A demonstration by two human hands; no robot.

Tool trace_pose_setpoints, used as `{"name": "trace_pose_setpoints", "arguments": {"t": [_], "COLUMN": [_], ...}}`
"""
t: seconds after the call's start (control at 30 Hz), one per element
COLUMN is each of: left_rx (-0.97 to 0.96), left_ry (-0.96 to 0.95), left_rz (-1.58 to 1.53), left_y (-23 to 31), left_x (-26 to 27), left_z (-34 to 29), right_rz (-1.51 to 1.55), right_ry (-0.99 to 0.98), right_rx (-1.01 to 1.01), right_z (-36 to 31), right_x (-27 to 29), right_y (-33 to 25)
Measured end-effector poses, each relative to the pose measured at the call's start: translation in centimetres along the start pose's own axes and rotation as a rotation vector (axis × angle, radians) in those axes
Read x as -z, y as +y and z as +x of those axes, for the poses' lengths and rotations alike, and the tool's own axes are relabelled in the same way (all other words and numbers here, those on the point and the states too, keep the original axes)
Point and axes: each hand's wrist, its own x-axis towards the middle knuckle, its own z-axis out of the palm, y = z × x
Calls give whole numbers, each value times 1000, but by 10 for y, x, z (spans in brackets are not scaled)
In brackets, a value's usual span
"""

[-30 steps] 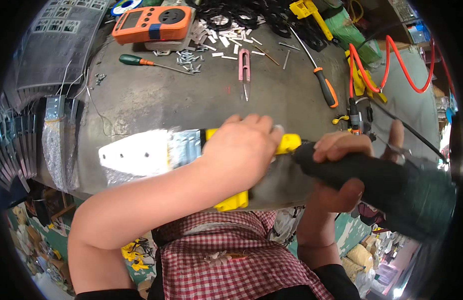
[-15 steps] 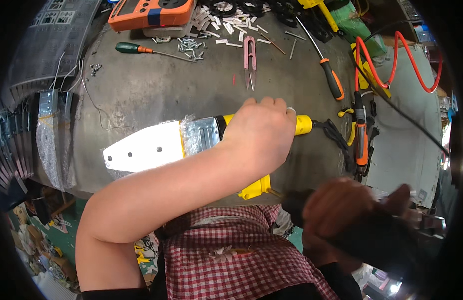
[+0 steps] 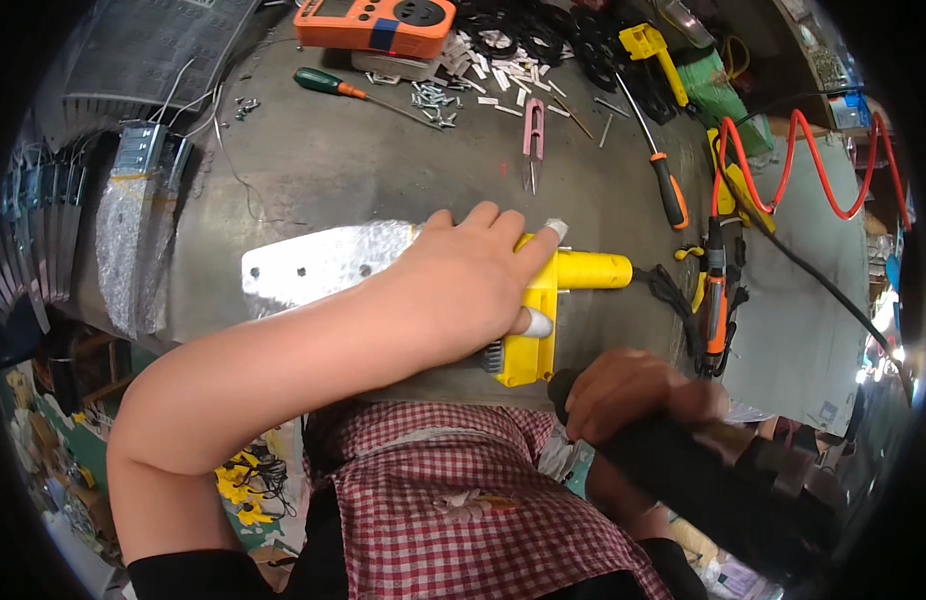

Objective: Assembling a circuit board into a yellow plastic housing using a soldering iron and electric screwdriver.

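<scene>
A yellow tool [image 3: 531, 345] with a cylindrical yellow handle and a long pale metal plate [image 3: 328, 265] lies across the bench. My left hand [image 3: 468, 280] is closed over its middle, hiding part of the metal. White covers sit on the tips of the thumb and one finger. Close to the housing's near corner, my right hand [image 3: 628, 395] grips a dark power driver [image 3: 723, 480], smeared by motion. Its dark front end [image 3: 560, 390] is beside the yellow housing; whether they touch I cannot tell. A black cable [image 3: 668, 290] leads off the handle's right end.
Beyond my hands lie pink snips [image 3: 533, 135], a green screwdriver [image 3: 328, 82], screws [image 3: 435, 102] and an orange meter [image 3: 383, 25]. An orange-black screwdriver [image 3: 669, 190] and a corded orange tool [image 3: 718, 300] lie right. Wrapped metal plates [image 3: 133, 230] stand left.
My left hand has shifted from the yellow handle onto the tool's middle, baring the handle. The driver in my right hand has moved closer to the housing. The whole view has shifted a little.
</scene>
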Motion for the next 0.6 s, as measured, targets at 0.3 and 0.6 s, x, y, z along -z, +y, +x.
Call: {"name": "trace_pose_setpoints", "arguments": {"t": [0.3, 0.6], "left_rx": [6, -226], "left_ry": [14, 4], "left_rz": [-10, 96], "left_y": [1, -31], "left_x": [-1, 8], "left_z": [1, -24], "right_rz": [531, 211], "right_ry": [-66, 198], "right_rx": [-291, 97], "right_z": [-12, 4], "right_x": [17, -33], "right_y": [-27, 5]}}
